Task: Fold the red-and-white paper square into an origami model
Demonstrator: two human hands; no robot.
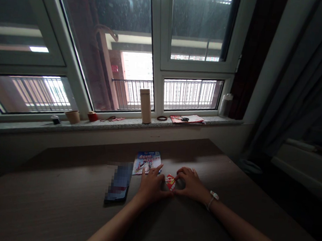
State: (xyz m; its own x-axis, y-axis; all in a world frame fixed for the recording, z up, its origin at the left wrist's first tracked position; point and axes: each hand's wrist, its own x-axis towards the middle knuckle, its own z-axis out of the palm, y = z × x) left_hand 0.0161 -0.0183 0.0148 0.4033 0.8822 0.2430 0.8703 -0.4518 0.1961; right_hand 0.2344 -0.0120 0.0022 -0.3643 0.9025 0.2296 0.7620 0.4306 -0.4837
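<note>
- Nearest, both forearms come in over the tabletop [59, 205]; a pale bracelet [214, 195] circles the right wrist.
- The left hand [150, 183] and right hand [191, 184] meet at a small red paper piece [170, 182] on the tabletop. On each, thumb and index finger pinch one side of it, the thumb tips close together at its lower point; the other fingers are loosely curled or spread. Holding it from both sides probably keeps so small a piece steady.
- A phone [119, 184] lies left of the left hand, its screen obscured, perhaps set there to stay visible without blocking the hands.
- Just beyond the left hand lies a printed leaflet [146, 162], apparently out of the working space.
- Farther off, the windowsill [127, 123] bears an upright flask [145, 106] and scissors [185, 119] resting on red-edged papers [196, 119], seemingly parked off the tabletop.
</note>
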